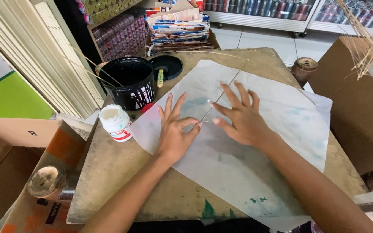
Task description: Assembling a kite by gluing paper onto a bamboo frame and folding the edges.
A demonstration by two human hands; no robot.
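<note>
A large sheet of thin white paper (pixel 255 146) lies spread over a worn wooden table (pixel 117 172). A thin stick (pixel 227 86) runs across the sheet from the far edge toward its middle. My left hand (pixel 173 129) lies flat on the paper with fingers spread, left of the stick. My right hand (pixel 240 116) rests on the paper just right of it, fingers apart. The thumb and forefinger tips of both hands meet at the stick's near part and press on it there.
A black bucket (pixel 128 82) with sticks in it stands at the table's far left, its lid (pixel 168 65) beside it. A small white glue pot (pixel 115 121) stands open near the paper's left edge. Stacked paper (pixel 178 28), cardboard boxes (pixel 359 99), shelves around.
</note>
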